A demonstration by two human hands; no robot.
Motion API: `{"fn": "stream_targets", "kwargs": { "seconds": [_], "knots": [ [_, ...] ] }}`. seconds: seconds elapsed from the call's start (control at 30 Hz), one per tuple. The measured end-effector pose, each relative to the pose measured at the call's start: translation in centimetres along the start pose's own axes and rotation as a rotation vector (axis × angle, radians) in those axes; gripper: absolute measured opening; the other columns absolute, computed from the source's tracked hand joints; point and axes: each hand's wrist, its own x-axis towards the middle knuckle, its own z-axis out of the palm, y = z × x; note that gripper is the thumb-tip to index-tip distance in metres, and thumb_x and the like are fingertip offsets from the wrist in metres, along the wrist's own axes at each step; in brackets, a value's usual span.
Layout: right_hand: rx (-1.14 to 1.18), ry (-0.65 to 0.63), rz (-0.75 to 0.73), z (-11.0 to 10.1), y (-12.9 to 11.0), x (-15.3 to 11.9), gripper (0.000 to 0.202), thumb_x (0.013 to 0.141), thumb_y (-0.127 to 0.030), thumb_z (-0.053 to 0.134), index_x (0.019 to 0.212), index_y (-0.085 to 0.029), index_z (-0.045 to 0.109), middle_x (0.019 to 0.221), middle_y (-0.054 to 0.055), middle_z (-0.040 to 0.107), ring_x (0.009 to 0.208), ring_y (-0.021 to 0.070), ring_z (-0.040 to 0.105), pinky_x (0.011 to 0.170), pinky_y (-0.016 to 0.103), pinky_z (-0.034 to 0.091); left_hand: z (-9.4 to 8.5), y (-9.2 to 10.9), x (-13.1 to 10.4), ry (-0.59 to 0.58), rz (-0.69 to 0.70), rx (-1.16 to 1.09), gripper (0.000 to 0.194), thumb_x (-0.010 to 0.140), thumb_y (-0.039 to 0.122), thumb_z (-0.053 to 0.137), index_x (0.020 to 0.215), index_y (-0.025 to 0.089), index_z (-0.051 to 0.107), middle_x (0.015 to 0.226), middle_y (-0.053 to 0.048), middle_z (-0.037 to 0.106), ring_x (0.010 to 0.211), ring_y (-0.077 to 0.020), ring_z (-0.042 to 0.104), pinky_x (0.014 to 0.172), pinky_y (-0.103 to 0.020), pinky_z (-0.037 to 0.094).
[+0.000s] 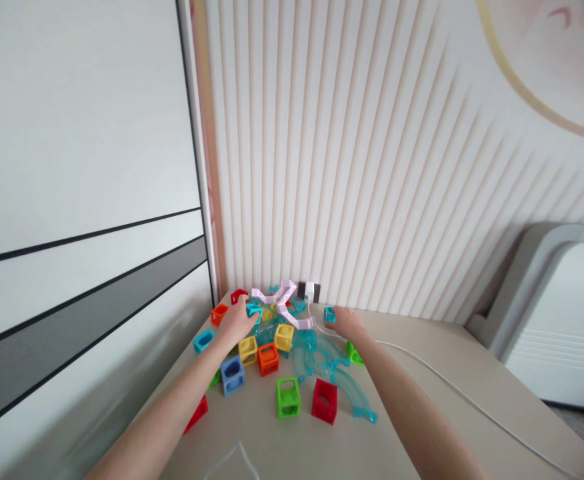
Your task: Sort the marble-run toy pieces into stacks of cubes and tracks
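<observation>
Evidently, left hand [236,325]: pinching a cyan hollow cube [255,312].
Right hand [348,323]: pinching a teal hollow cube [329,315].
Grip: best light, on frame edges, clear of white cable [419,361].

One head-worn camera looks from near above, forward and down over the flat beige tabletop [332,447], facing the white ribbed wall [317,167] at twelve o'clock.

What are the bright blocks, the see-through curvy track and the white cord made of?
Blocks: probably hard plastic; their cut-out walls look smooth and evenly coloured. Curvy track: likely glossy plastic, blue but see-through. White cord: maybe plastic-coated wire; smooth, gently bending.
</observation>
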Motion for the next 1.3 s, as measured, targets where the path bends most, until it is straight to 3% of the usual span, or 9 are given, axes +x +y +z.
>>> {"fn": "stream_targets", "kwargs": {
  "seconds": [0.13,0.33,0.43,0.57,0.67,0.77,0.87,1.07,1.3],
  "knots": [
    [0.076,0.056,-0.046,0.4,0.8,-0.2,0.031,0.097,-0.035,0.067,0.123,-0.019,0.065,0.125,0.01,0.067,0.109,0.0239,0.067,0.093,0.043,0.056,0.3,-0.2,0.0,0.024,0.035,0.018,0.042,0.089,0.032,0.062,0.128,0.017,0.054,0.124,-0.017,0.07,0.118,-0.032,0.066,0.095,-0.04,0.05],
    [0.236,0.402,-0.075,-0.2,4.3,-4.2,0.03,0.1,-0.032,0.043,0.115,-0.02,0.067,0.115,0.011,0.074,0.107,0.0254,0.069,0.092,0.036,0.051,-1.8,2.0,-2.9,0.213,0.21,-0.011,0.032,0.098,0.026,0.046,0.129,0.019,0.054,0.137,-0.016,0.057,0.135,-0.0282,0.051,0.114,-0.043,0.04],
    [0.304,0.55,-0.057,0.6,6.5,-7.0,0.036,0.098,-0.036,0.037,0.11,-0.018,0.065,0.111,0.014,0.074,0.103,0.0269,0.07,0.09,0.038,0.053,-2.3,4.9,-6.2,0.341,0.558,-0.138,0.023,0.1,0.024,0.045,0.117,0.022,0.061,0.127,-0.012,0.061,0.126,-0.0272,0.057,0.112,-0.046,0.044],
    [0.352,0.631,-0.085,2.3,7.9,-9.5,0.035,0.095,-0.043,0.04,0.101,-0.02,0.066,0.105,0.014,0.075,0.098,0.0291,0.07,0.084,0.041,0.055,-0.9,8.1,-9.7,0.256,0.972,-0.118,0.024,0.096,0.018,0.052,0.117,0.022,0.064,0.12,-0.011,0.067,0.119,-0.0264,0.062,0.105,-0.043,0.051],
    [0.382,0.6,-0.128,3.2,7.8,-10.0,0.029,0.095,-0.042,0.046,0.098,-0.022,0.068,0.096,0.01,0.076,0.083,0.0261,0.071,0.076,0.039,0.056,0.7,8.0,-10.8,0.227,1.167,-0.1,0.034,0.095,0.023,0.055,0.129,0.02,0.059,0.117,-0.013,0.07,0.116,-0.0282,0.064,0.105,-0.046,0.052],
    [0.412,0.541,-0.151,3.8,7.4,-9.9,0.029,0.098,-0.041,0.047,0.101,-0.022,0.068,0.097,0.008,0.076,0.074,0.0229,0.07,0.071,0.037,0.056,1.7,6.5,-11.3,0.162,1.188,-0.147,0.042,0.096,0.031,0.054,0.137,0.019,0.053,0.121,-0.014,0.07,0.119,-0.0302,0.063,0.106,-0.048,0.051],
    [0.447,0.492,-0.188,4.3,7.3,-9.7,0.029,0.098,-0.041,0.048,0.11,-0.025,0.068,0.107,0.008,0.076,0.085,0.0241,0.073,0.076,0.036,0.058,2.4,5.3,-11.7,0.067,1.157,-0.222,0.046,0.098,0.034,0.05,0.141,0.02,0.049,0.125,-0.015,0.068,0.123,-0.0302,0.061,0.108,-0.048,0.05],
    [0.561,0.502,-0.293,4.8,7.3,-9.4,0.033,0.097,-0.035,0.045,0.12,-0.025,0.067,0.128,0.01,0.07,0.109,0.0234,0.071,0.09,0.034,0.059,4.4,5.7,-12.0,0.071,1.183,-0.357,0.047,0.104,0.039,0.037,0.146,0.019,0.041,0.123,-0.015,0.064,0.121,-0.0273,0.059,0.103,-0.045,0.051],
    [0.617,0.557,-0.07,4.8,8.4,-8.7,0.033,0.088,-0.036,0.048,0.109,-0.022,0.069,0.107,0.01,0.075,0.08,0.0212,0.073,0.069,0.033,0.061,5.2,5.5,-11.8,-0.059,1.148,-0.334,0.048,0.104,0.042,0.032,0.145,0.018,0.042,0.118,-0.014,0.064,0.116,-0.0277,0.059,0.1,-0.043,0.052]
  ]
}}
